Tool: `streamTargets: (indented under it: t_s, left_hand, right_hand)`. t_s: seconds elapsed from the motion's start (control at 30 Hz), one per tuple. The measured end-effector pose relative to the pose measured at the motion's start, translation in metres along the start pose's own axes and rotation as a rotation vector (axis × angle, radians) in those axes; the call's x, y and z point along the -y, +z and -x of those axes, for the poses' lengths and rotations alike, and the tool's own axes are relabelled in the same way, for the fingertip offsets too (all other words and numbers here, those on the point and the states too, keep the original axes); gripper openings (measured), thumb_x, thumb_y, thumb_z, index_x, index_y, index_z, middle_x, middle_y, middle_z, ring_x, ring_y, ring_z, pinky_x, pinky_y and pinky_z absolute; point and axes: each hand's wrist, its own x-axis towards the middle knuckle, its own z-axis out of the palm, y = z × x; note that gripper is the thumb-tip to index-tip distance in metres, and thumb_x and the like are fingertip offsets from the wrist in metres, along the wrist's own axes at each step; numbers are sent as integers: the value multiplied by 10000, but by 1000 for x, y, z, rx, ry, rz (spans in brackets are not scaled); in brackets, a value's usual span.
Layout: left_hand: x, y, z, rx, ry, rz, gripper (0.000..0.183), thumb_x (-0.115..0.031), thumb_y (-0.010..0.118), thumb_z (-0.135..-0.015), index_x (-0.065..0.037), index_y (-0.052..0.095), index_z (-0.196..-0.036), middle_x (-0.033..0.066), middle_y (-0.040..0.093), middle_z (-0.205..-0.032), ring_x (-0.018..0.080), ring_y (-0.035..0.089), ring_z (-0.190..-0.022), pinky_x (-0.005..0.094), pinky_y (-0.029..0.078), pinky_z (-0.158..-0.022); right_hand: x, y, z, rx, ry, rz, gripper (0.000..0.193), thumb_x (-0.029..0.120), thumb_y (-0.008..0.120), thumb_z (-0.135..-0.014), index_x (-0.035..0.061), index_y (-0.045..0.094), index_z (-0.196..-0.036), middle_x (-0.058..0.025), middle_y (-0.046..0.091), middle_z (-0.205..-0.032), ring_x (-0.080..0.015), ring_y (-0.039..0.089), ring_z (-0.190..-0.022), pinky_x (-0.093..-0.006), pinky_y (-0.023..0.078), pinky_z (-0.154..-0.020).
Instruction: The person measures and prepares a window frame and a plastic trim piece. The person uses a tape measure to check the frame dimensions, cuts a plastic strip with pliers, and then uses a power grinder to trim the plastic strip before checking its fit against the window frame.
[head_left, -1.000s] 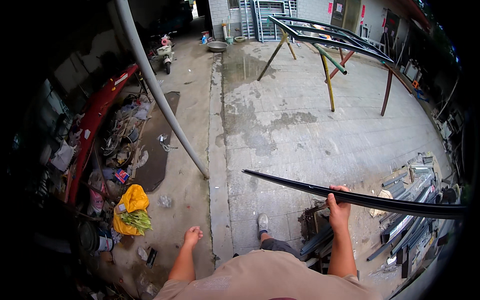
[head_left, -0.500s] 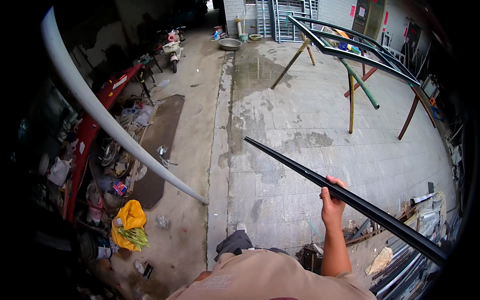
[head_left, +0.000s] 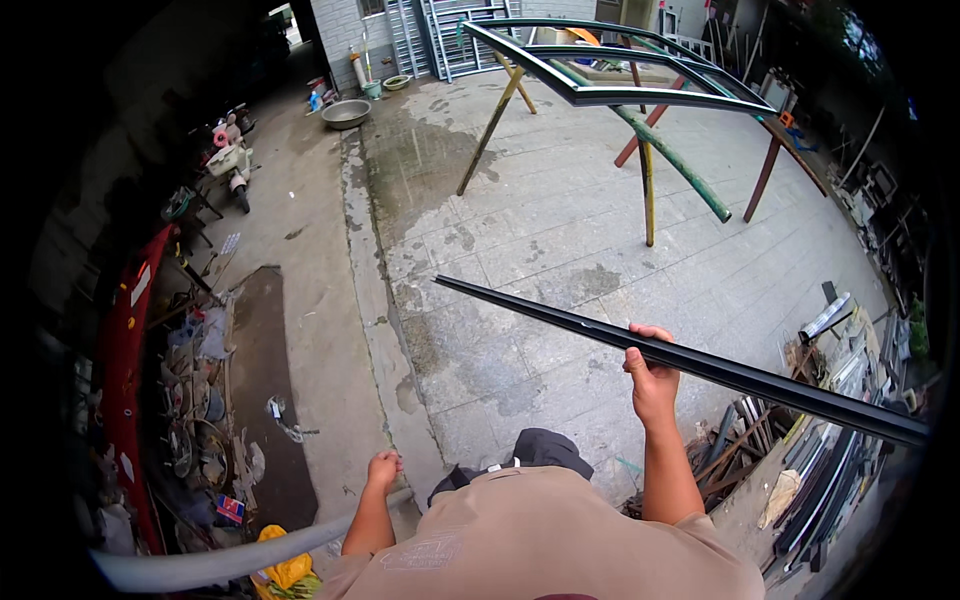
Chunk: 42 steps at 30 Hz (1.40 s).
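Observation:
My right hand (head_left: pixel 653 382) is closed around a long black metal profile (head_left: pixel 750 375), thumb on the near side and fingers over the far side. The profile slants across in front of me, its thin end out over the paving and its other end running off to the right. My left hand (head_left: pixel 383 468) hangs low at my left side, fingers curled in, with nothing visible in it. Ahead, a dark window-like frame (head_left: pixel 660 99) rests on trestles, apart from the profile.
A green pipe (head_left: pixel 690 180) juts from the trestles toward me. Metal offcuts (head_left: pixel 820 500) are heaped at the right. A grey pole (head_left: pixel 260 553) stands close on my left, near a yellow bag (head_left: pixel 290 570) and a red table (head_left: pixel 122 370). A metal basin (head_left: pixel 346 114) and a scooter (head_left: pixel 233 165) are farther off.
My view has turned to the right and I have moved forward, the pole now lower and nearer my side. My left hand has come into view. My right hand keeps its hold on the profile.

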Motion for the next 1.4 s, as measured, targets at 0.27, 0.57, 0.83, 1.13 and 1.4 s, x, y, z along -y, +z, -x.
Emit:
streamTargets:
  t_s: [0.27, 0.57, 0.83, 1.13, 1.4]
  left_hand:
    - [-181, 21, -121, 117, 226, 87, 329, -232, 579, -1117, -38, 633, -1377, 56, 730, -1007, 165, 714, -827, 304, 569, -736]
    - [-304, 65, -214, 90, -196, -39, 311, -246, 574, -1109, -32, 650, -1321, 83, 741, -1022, 194, 727, -831, 334, 586, -734]
    - [-361, 8, -299, 22, -280, 83, 304, -259, 569, -1102, -26, 665, -1271, 107, 751, -1036, 220, 738, -834, 362, 601, -732]
    - [-497, -89, -489, -27, -106, 187, 272, -230, 594, -1084, -41, 682, -1259, 92, 755, -1029, 196, 727, -809, 349, 579, -691]
    - [-688, -147, -607, -87, 100, 163, 307, -212, 607, -1082, -38, 676, -1325, 69, 751, -1028, 167, 712, -842, 329, 574, -755]
  right_hand:
    - [-112, 76, -137, -24, 93, -36, 368, 12, 755, -1000, 96, 597, -1323, -51, 642, -1328, -90, 609, -1035, -260, 528, -835]
    - [-174, 214, -355, 135, 75, 161, 403, 241, 765, -1040, 60, 590, -1355, -32, 636, -1158, -107, 574, -986, -269, 493, -868]
    - [-250, 332, -486, 111, 41, -29, 404, 140, 766, -1020, 64, 552, -1354, -103, 674, -1387, -109, 610, -1007, -274, 517, -846]
    - [-296, 465, -596, 141, 68, -11, 399, 109, 776, -1003, 67, 555, -1332, -166, 625, -1468, -91, 605, -855, -250, 522, -740]
    - [-354, 566, -699, 130, 127, 93, 410, 124, 800, -985, 51, 582, -1325, -80, 667, -1158, -98, 601, -862, -253, 505, -770]
